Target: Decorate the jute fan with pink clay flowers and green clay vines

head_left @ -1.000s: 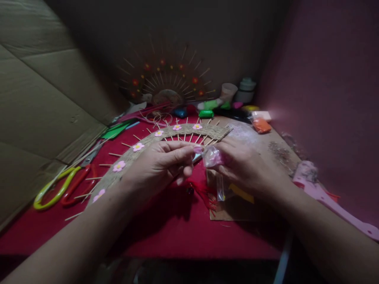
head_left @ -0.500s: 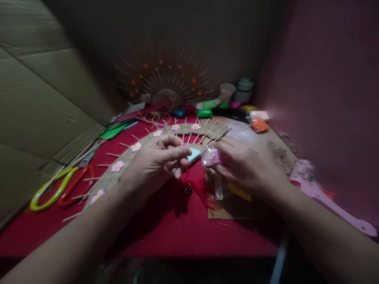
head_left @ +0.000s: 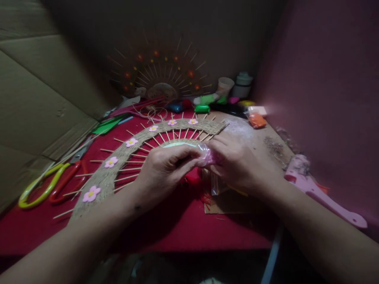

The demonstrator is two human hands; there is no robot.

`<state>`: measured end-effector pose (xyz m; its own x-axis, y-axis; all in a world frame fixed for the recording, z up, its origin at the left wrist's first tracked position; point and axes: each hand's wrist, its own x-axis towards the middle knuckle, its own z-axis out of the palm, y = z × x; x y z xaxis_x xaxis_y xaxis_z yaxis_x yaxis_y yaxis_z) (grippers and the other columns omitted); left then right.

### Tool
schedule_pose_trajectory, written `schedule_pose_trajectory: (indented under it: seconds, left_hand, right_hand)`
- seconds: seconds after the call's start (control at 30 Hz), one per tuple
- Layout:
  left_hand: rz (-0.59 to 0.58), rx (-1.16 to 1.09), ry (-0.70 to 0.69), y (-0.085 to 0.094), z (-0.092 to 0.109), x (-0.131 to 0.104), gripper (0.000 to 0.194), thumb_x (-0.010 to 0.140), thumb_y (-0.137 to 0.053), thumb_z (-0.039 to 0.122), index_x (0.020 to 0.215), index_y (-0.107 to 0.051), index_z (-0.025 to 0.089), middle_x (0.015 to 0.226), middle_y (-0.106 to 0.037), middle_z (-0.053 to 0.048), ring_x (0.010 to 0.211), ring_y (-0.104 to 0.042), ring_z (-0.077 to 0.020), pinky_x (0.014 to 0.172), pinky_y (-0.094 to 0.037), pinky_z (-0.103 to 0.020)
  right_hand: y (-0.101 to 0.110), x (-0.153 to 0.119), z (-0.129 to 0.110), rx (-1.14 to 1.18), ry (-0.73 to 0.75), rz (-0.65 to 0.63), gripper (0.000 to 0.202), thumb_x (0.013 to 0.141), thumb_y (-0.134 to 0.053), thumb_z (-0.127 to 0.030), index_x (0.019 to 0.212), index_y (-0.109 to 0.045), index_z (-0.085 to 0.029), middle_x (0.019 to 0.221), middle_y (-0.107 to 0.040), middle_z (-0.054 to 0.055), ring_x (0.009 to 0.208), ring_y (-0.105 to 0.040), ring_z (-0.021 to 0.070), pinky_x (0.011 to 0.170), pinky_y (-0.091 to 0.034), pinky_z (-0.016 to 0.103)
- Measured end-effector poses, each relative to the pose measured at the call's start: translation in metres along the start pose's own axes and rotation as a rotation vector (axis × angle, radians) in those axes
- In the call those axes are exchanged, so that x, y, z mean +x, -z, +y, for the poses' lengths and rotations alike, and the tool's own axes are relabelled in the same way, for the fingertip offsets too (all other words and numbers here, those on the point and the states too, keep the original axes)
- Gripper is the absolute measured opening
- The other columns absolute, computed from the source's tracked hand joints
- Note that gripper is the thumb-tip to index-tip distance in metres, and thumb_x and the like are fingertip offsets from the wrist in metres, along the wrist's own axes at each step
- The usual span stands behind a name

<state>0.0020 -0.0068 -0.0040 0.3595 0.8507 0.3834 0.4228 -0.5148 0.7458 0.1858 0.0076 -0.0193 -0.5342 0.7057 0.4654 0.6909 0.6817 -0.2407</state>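
My right hand (head_left: 237, 159) is closed around a small clear plastic bag with something pink inside (head_left: 211, 156). The fingers of my left hand (head_left: 168, 163) pinch the open end of that bag, so both hands meet at it. Beneath and behind them lies a half-ring woven of twine over thin sticks (head_left: 121, 152), dotted with pink clay flowers (head_left: 111, 162) that have yellow centres. A pale blue-green piece (head_left: 180, 144) shows at the inner arc, partly covered by my left hand. Below my hands a red tassel (head_left: 205, 197) is partly hidden.
Scissors with yellow and red handles (head_left: 66, 179) lie at left beside a cardboard wall (head_left: 50, 98). A finished fan with red flowers (head_left: 160, 79) leans at the back. Clay packets, including green (head_left: 202, 109) and orange (head_left: 257, 120), a cup (head_left: 225, 85) and a pink glue gun (head_left: 325, 197) are around.
My left hand has moved right and its fingers now pinch the plastic bag in my right hand. The view has shifted slightly.
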Motion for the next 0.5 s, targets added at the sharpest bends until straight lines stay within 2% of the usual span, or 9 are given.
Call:
schedule_pose_trajectory:
  seconds: [0.13,0.27,0.33,0.43,0.5]
  left_hand:
    - [-0.019,0.141,-0.116,-0.003,-0.007,-0.002,0.008,0.078,-0.065,0.021,0.084,-0.071,0.022,0.078,-0.070,-0.002,0.071,-0.061,-0.0146,0.068,-0.045,-0.023]
    - [-0.006,0.149,-0.100,-0.006,-0.007,-0.004,0.006,0.079,-0.064,0.022,0.081,-0.069,0.022,0.075,-0.068,-0.001,0.068,-0.059,-0.0132,0.067,-0.043,-0.023]
    - [-0.043,0.013,0.030,-0.005,-0.005,-0.002,0.005,0.078,-0.065,0.023,0.076,-0.068,0.021,0.067,-0.064,0.000,0.060,-0.055,-0.0104,0.058,-0.041,-0.020]
    - [-0.129,-0.423,0.371,0.004,-0.001,0.004,0.012,0.077,-0.065,0.025,0.068,-0.064,0.018,0.051,-0.050,0.004,0.043,-0.041,-0.0054,0.041,-0.032,-0.016]
    - [-0.074,-0.698,0.511,0.012,-0.001,0.008,0.014,0.076,-0.067,0.022,0.065,-0.060,0.016,0.048,-0.046,0.005,0.039,-0.038,-0.0035,0.037,-0.029,-0.014]
  right_hand:
    - [-0.003,-0.001,-0.002,-0.017,-0.012,-0.034,0.014,0.084,-0.053,-0.022,0.090,-0.060,-0.011,0.085,-0.059,0.008,0.075,-0.051,0.0177,0.067,-0.038,0.029]
    - [-0.002,-0.002,-0.005,-0.024,-0.009,-0.069,0.020,0.087,-0.050,-0.026,0.095,-0.060,-0.010,0.089,-0.060,0.010,0.078,-0.052,0.0188,0.067,-0.038,0.029]
    - [-0.001,-0.002,-0.005,-0.010,0.001,-0.067,0.020,0.087,-0.049,-0.025,0.094,-0.060,-0.010,0.087,-0.060,0.009,0.076,-0.052,0.0180,0.066,-0.038,0.029]
    - [0.001,-0.001,-0.003,-0.013,-0.003,-0.040,0.016,0.084,-0.050,-0.022,0.090,-0.060,-0.011,0.083,-0.058,0.008,0.072,-0.049,0.0169,0.064,-0.037,0.028]
    - [0.002,0.000,0.000,-0.048,-0.028,-0.014,0.014,0.081,-0.051,-0.018,0.089,-0.060,-0.011,0.081,-0.057,0.007,0.072,-0.048,0.0172,0.065,-0.037,0.029]
